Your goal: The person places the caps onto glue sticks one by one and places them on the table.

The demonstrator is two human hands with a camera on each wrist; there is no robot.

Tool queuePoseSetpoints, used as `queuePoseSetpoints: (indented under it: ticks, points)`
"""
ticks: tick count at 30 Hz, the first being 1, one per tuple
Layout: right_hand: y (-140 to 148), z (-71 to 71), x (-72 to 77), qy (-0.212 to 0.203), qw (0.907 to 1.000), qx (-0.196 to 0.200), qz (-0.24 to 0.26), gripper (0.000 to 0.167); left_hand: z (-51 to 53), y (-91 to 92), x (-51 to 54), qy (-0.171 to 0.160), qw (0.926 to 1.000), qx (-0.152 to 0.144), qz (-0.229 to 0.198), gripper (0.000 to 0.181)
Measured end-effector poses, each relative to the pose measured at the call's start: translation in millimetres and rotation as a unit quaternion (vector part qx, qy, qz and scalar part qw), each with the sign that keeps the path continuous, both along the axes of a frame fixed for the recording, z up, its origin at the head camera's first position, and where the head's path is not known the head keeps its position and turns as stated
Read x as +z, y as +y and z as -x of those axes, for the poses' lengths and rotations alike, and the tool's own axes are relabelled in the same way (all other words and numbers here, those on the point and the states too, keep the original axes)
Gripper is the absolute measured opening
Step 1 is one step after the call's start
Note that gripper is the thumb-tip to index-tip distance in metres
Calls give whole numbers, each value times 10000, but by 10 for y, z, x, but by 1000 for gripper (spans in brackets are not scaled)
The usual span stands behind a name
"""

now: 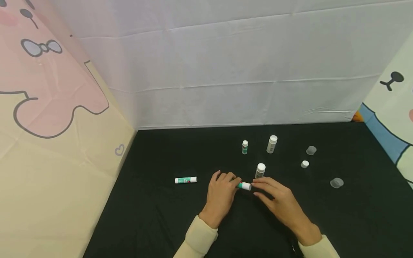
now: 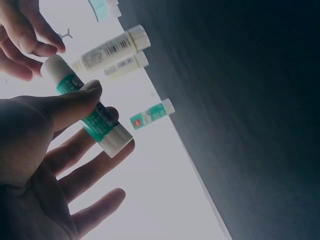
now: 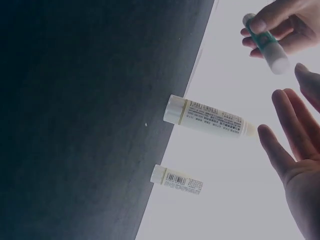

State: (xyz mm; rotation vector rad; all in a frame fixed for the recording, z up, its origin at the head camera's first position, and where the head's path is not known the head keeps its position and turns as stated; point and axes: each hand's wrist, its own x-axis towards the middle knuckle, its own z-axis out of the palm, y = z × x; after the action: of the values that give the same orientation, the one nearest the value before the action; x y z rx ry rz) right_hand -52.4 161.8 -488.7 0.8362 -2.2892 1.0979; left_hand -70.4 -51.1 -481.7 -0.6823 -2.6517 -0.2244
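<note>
My left hand (image 1: 221, 195) pinches a green-and-white glue stick (image 2: 97, 120) between thumb and fingers, above the black table. Its white end (image 1: 246, 186) points toward my right hand (image 1: 282, 202). In the right wrist view, the right hand's fingers are extended and apart from that glue stick, with nothing between them. Just beyond the right fingertips stands a white glue stick (image 3: 212, 119) with printed text and a tapered top. To the left, another green-and-white glue stick (image 1: 185, 180) lies on its side.
Farther back stand a small green-labelled glue stick (image 1: 245, 147) and another white stick (image 1: 271, 144). On the right are a small white cap (image 1: 304, 164) and two translucent caps, one behind (image 1: 311, 150) and one nearer (image 1: 337, 183). A white cloth wall (image 1: 206, 104) rises behind the table.
</note>
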Motion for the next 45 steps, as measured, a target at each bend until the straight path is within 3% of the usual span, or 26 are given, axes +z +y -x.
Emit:
queuePoseSetpoints:
  ticks: [12, 35, 45]
  points:
    - [108, -34, 15, 158, 9997, -173, 80, 48, 119, -169, -70, -234, 9993, 210, -202, 24]
    - [470, -19, -26, 237, 9970, -710, 173, 52, 390, -495, -51, -682, 9948, 733, 182, 22]
    - [588, 39, -33, 531, 9942, -925, 132, 55, 459, -602, -57, -815, 9925, 881, 213, 20]
